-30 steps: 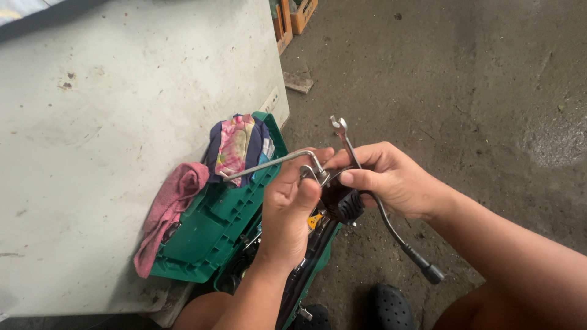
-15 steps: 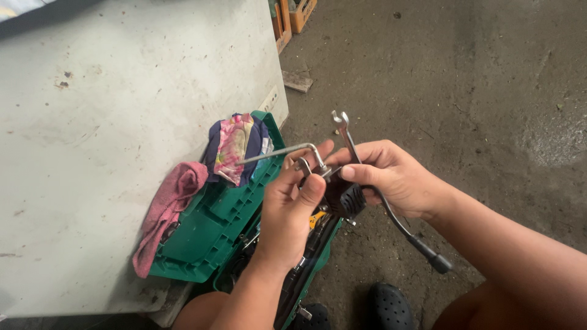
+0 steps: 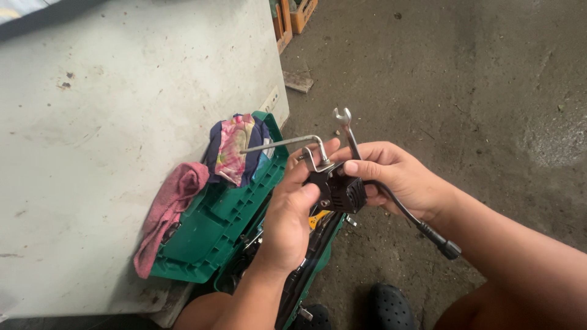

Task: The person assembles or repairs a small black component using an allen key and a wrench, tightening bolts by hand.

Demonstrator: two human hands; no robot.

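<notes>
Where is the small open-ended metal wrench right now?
In the head view, the open-ended metal wrench stands near frame centre, held upright in the right hand above the small black finned part, right of the green plastic toolbox.

A rough workshop or garage. The floor is bare, stained concrete with scuffs and dust. A large grey metal cabinet, scratched and spotted, stands on the left. An open green toolbox sits against it, with rags draped over its edge. Orange crates stand at the far wall. Hands hold a spanner and a hex key
</notes>
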